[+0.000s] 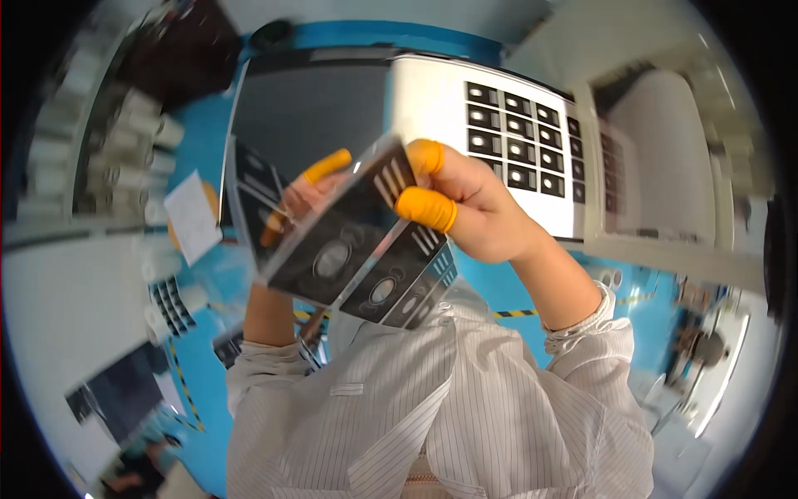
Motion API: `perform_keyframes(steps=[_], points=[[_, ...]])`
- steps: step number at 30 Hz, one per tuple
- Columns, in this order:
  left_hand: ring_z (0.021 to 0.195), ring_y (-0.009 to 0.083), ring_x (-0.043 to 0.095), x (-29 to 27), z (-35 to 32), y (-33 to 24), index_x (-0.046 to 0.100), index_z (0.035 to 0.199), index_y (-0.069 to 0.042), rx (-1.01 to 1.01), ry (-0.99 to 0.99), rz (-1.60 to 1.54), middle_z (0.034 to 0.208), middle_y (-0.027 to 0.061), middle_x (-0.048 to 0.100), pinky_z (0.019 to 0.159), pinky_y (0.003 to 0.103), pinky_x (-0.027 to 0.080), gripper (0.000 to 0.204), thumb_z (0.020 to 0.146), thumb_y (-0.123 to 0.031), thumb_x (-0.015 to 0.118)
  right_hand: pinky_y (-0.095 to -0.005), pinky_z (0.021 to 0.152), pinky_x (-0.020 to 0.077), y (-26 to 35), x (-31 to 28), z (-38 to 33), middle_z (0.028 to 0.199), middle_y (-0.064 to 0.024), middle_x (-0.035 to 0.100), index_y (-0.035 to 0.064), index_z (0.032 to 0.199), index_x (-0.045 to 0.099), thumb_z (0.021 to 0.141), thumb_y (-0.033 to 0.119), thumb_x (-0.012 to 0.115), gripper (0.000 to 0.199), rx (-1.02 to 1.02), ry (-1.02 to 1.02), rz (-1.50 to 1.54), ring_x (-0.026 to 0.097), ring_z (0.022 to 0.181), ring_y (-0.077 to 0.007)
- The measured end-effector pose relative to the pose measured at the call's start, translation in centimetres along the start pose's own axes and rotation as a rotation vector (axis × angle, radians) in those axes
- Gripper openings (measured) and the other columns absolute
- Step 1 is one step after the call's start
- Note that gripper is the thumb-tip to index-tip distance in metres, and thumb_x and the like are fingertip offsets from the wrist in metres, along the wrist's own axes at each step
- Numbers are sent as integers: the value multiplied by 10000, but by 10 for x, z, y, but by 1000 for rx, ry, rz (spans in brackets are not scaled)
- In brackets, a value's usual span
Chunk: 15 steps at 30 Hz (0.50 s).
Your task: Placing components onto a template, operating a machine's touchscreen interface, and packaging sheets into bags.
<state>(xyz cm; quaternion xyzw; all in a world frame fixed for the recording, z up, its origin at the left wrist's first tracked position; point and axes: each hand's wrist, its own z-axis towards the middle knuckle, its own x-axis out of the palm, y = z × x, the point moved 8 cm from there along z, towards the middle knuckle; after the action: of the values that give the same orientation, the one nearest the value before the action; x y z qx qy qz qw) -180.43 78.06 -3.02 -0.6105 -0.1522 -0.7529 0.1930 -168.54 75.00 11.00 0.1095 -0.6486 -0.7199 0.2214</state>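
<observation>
My right hand (474, 195) pinches the upper right corner of a clear sheet with black printed panels (357, 258) between thumb and finger, both in yellow finger cots. The sheet tilts in front of my chest, with pale rings and white bars on its panels. My left hand (312, 195) is partly hidden behind the sheet's left part. Its yellow-capped fingers are stretched apart, and I see no grip on anything. Another clear, dark-panelled flap (256, 179) stands at its left; whether it belongs to the same sheet I cannot tell.
Beyond my hands lies a worktable with a dark left half (316, 104) and a lit white right half (428, 100). Rows of small black panels (507, 137) lie on the white part. White paper (193, 218) sits left; white rolls (137, 137) fill a rack. A machine (665, 158) stands right.
</observation>
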Motion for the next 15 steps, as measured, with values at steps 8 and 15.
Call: perform_keyframes(steps=[8,15], points=[[932,207,664,-16,55,-81,596,1088,-42,334,-581,961,1011,70,664,804,472,583,170,945,-133,590,-266,821,509,-92,-148,-129,1027,-78,672,5,1165,594,848,179,722,384,370,-598,225,632,913,-136],[971,133,590,-66,84,-148,579,1171,12,153,-1088,1456,1051,59,627,893,244,444,234,957,-52,506,-219,593,420,-228,-211,-123,785,-33,612,-50,938,611,824,2,643,130,534,-1055,235,515,673,-75]])
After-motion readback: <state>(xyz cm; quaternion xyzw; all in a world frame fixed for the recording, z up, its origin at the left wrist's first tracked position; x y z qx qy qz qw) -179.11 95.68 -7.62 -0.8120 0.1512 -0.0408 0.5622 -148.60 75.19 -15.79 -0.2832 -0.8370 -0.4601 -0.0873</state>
